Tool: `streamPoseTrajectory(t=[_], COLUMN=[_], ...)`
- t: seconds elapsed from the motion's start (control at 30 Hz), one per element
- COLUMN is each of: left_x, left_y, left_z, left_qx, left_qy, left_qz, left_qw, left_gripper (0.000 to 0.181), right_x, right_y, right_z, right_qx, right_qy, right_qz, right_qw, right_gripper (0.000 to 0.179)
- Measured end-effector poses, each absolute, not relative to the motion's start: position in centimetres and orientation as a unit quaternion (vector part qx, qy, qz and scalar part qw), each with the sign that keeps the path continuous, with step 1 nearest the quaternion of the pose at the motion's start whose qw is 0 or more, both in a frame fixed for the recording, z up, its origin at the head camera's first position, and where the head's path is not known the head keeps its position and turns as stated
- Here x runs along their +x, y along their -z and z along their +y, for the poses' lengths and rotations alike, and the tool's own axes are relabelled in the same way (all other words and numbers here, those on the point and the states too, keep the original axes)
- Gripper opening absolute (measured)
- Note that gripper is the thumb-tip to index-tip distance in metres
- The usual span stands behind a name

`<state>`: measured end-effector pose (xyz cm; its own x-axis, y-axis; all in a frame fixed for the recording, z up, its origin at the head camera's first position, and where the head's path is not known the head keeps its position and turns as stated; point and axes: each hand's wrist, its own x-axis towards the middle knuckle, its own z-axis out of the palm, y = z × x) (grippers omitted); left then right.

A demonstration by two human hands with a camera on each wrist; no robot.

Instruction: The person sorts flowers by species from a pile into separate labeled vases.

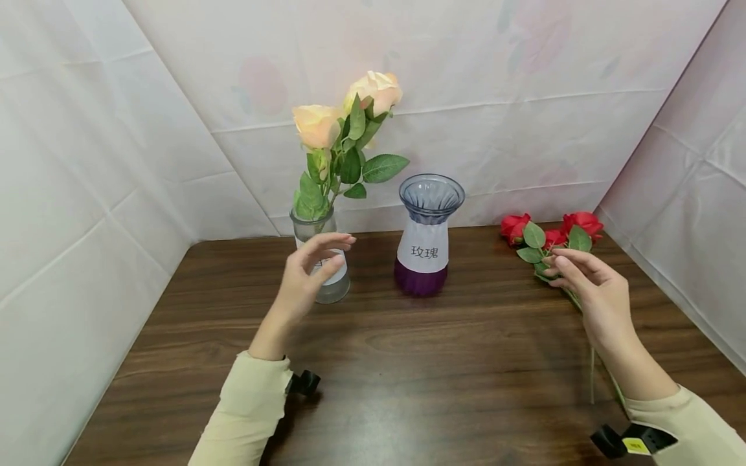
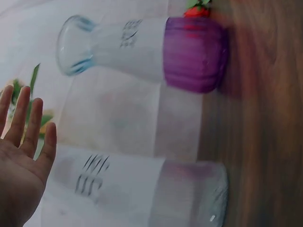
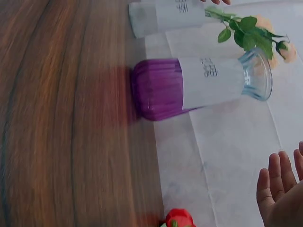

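My left hand (image 1: pixel 300 281) is raised in front of the clear glass vase (image 1: pixel 333 294), its fingers relaxed and holding nothing. Peach roses (image 1: pixel 317 126) with green leaves stand in that vase. To its right is a flared glass vase (image 1: pixel 421 279), purple at the base, with a white labelled band and no flowers in it. Over the stems of the red roses (image 1: pixel 583 224), which lie on the table at the right, hovers my right hand (image 1: pixel 603 304). In the right wrist view the fingers (image 3: pixel 275 172) of that hand are extended with nothing held.
The dark wooden table (image 1: pixel 396 369) ends at the back against a pale cloth (image 1: pixel 513 149). More cloth walls (image 1: pixel 93 162) rise at both sides. A small black device (image 1: pixel 304 383) sits at the left sleeve, another (image 1: pixel 649 437) at the right.
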<state>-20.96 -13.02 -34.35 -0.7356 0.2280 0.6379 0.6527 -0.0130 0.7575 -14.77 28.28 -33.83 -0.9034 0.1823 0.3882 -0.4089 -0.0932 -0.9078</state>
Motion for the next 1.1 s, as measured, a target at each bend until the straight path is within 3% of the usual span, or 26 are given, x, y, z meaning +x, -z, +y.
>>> streamPoseTrajectory(t=[0.2,0.43,0.7,0.9,1.1], left_x=[-21.9,-23.0,-24.7,-26.1,-26.8], left_y=[35.4,36.4,37.7,38.5,39.3], left_z=[-10.5,-8.0,-5.6,-4.3,-3.2], left_qx=[-0.333,-0.326,-0.291,-0.265,-0.263], left_qy=[0.633,0.621,0.631,0.64,0.646], left_qz=[-0.69,-0.71,-0.717,-0.722,-0.716], left_qw=[0.112,0.065,0.048,0.012,0.015], left_gripper=[0.032,0.05,0.07,0.074,0.078], right_x=[-14.4,-13.9,-13.5,-13.3,-13.3], right_y=[34.3,34.6,34.8,35.1,35.5], right_z=[29.8,31.3,32.8,33.7,34.5], right_qx=[0.068,0.05,0.044,0.041,0.034], right_qy=[-0.721,-0.736,-0.724,-0.717,-0.702], right_qz=[-0.659,-0.648,-0.658,-0.666,-0.683], right_qw=[0.202,0.189,0.201,0.201,0.199], right_gripper=[0.019,0.018,0.021,0.021,0.022])
